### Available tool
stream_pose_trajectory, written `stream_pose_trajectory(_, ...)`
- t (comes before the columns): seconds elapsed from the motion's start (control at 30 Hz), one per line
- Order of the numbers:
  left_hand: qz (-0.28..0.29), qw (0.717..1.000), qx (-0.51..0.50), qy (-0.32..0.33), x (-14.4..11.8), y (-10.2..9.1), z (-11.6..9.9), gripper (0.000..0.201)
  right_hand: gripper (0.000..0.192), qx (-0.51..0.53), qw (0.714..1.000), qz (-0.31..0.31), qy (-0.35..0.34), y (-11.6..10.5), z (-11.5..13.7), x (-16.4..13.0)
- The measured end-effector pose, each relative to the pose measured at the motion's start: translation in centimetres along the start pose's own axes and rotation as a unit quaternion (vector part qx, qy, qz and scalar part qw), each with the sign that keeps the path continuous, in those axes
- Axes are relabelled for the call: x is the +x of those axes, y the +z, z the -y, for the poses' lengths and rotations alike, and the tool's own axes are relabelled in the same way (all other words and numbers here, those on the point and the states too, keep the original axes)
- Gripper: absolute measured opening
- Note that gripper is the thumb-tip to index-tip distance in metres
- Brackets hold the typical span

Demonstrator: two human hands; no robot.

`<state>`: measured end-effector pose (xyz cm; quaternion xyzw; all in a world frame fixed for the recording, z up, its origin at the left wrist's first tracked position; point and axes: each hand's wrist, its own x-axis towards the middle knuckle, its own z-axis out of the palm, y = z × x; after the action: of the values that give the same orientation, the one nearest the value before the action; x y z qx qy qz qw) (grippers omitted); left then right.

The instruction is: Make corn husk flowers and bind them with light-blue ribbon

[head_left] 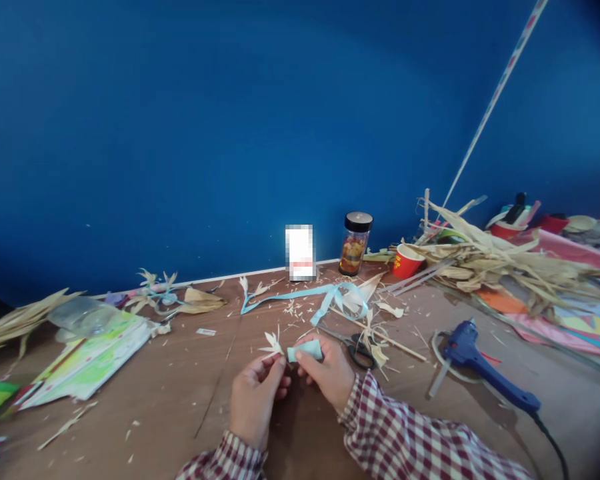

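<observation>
My left hand (254, 397) pinches a small dried-husk flower (272, 345) by its base, low in the middle of the brown table (180, 393). My right hand (329, 370) grips a roll of pale blue tape (306, 349) right beside the flower, the two nearly touching. Both sleeves are red and white checked. Black-handled scissors (356, 348) lie just right of my right hand.
A loose pale blue ribbon (325, 297) lies behind the hands among husk scraps. A blue glue gun (480, 365) with its cable rests at the right. A jar (355, 244), a red paper cup (406, 261) and a husk pile (500, 263) stand at the back right; papers (87, 363) lie at the left.
</observation>
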<state>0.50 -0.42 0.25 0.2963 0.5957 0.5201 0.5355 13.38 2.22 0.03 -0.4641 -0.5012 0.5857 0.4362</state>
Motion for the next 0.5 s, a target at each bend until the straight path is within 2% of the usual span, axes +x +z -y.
stream_pose_trajectory(0.27, -0.005, 0.997, -0.081, -0.011, 0.0, 0.1, -0.5, 0.031, 0.020, -0.009, 1.000, -0.013, 0.009, 0.1, 0.7, 0.1)
stream_pose_trajectory(0.37, 0.002, 0.992, -0.121, -0.016, 0.1, 0.0, -0.8, 0.029, 0.020, -0.045, 0.998, -0.028, 0.015, 0.0, 0.6, 0.1)
stream_pose_trajectory(0.5, 0.009, 0.987, -0.158, -0.025, 0.2, -0.1, -1.1, 0.030, 0.017, -0.186, 0.979, -0.046, -0.072, -0.3, 0.5, -0.2)
